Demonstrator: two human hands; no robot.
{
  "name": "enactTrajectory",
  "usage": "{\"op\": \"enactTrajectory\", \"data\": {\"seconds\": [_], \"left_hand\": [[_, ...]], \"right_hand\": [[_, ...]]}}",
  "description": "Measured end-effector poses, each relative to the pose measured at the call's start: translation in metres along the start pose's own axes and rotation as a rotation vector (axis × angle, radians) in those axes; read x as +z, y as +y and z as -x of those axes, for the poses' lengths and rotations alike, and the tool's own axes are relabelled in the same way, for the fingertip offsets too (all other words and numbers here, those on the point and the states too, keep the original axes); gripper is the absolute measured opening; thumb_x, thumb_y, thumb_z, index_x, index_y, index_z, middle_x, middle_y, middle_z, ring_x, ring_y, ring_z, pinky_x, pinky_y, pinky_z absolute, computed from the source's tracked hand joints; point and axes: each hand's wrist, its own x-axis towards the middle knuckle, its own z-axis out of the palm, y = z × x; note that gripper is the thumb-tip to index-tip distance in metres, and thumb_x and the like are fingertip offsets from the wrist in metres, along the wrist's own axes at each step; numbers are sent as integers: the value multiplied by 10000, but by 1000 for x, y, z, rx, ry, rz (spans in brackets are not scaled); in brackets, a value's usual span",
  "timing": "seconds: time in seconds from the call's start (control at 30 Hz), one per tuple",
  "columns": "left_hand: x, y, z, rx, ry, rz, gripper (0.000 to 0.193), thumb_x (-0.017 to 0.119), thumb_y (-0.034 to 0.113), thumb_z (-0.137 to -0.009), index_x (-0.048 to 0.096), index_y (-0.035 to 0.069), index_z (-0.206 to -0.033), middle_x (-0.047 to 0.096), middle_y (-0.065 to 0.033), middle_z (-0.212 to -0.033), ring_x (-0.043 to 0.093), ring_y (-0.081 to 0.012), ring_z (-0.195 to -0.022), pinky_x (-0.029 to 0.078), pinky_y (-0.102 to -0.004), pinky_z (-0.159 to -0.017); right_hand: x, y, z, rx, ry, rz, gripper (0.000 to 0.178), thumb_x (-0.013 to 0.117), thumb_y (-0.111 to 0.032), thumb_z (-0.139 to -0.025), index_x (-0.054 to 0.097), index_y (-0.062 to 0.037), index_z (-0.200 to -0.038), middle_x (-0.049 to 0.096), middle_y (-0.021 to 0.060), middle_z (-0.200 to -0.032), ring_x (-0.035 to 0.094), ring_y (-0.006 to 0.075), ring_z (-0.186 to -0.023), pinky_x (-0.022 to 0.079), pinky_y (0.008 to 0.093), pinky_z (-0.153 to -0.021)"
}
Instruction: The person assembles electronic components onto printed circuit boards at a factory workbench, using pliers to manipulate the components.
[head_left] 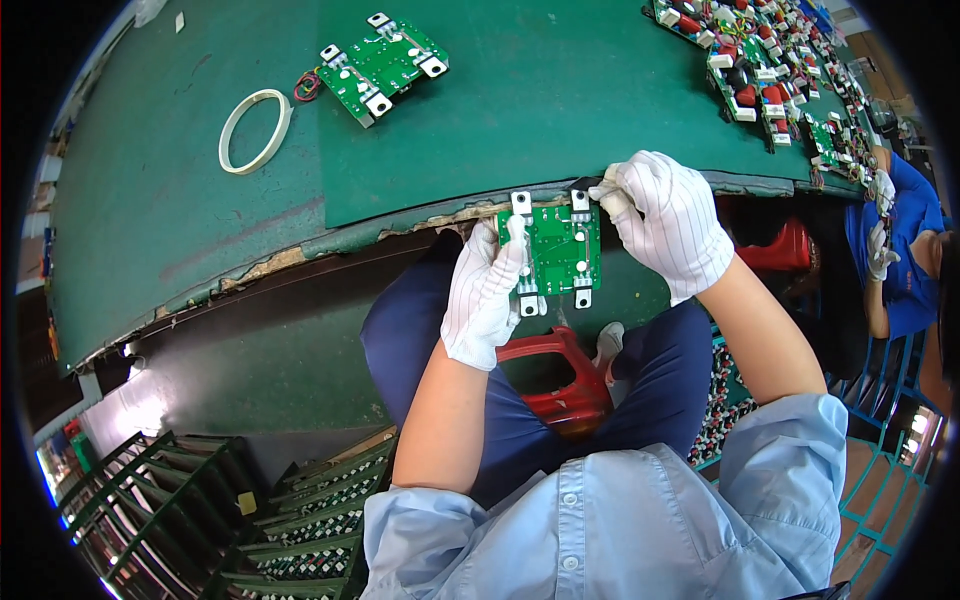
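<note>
In white striped gloves, both my hands are at a green circuit board (553,245) just off the near edge of the workbench. The board has black-and-white terminals with dark holes at its corners. My left hand (478,295) is closed on the board's left side, thumb over the face and fingers behind. My right hand (675,225) pinches at the upper right corner, beside a terminal (581,202). A small dark piece shows near those fingertips; whether they hold it is too small to tell.
On the green workbench (480,110) lie a similar circuit board (385,68) and a cream tape ring (255,130). Populated boards crowd the far right. Below stand a red stool (565,375) and board racks (150,500). Another person in blue (908,250) sits at the right.
</note>
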Motion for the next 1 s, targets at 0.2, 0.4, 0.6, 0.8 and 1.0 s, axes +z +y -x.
{"op": "enactTrajectory", "data": {"seconds": [0.2, 0.4, 0.6, 0.8, 1.0], "left_hand": [[-5, -4, -3, -41, 8, 41, 315, 545, 371, -851, 473, 105, -1002, 481, 40, -798, 456, -24, -624, 394, -158, -465], [-2, -5, -3, -51, 60, 42, 295, 505, 377, -873, 486, 109, -992, 481, 43, -798, 453, -17, -620, 392, -155, -455], [-5, -6, -4, -86, 84, 18, 311, 515, 381, -869, 492, 108, -1019, 487, 49, -814, 464, -18, -676, 405, -165, -535], [-5, -9, -7, -23, 104, -6, 374, 445, 412, -885, 481, 87, -1066, 568, -18, -861, 554, -52, -619, 421, -171, -410], [-3, -8, -10, -31, 34, 11, 424, 386, 420, -902, 469, 56, -1103, 606, -98, -956, 630, -149, -740, 523, -225, -516]], "right_hand": [[-3, 2, 1, -40, -57, 7, 105, 619, -74, -700, 526, -62, -748, 532, 59, -675, 532, 249, -598, 419, 336, -499], [-1, 0, 3, -20, -42, 17, 74, 599, -69, -710, 529, -74, -732, 531, 47, -672, 528, 235, -588, 419, 332, -496], [1, -4, 0, 33, -36, 81, 98, 613, -88, -693, 526, -72, -736, 530, 49, -680, 531, 232, -595, 422, 333, -497], [-3, -4, 8, -64, -94, 75, 101, 619, -102, -689, 539, -77, -744, 544, 57, -694, 542, 230, -605, 433, 329, -504], [-2, 1, -1, 49, -14, 33, 35, 589, -74, -728, 555, -79, -732, 550, 56, -660, 541, 239, -588, 436, 330, -515]]}}
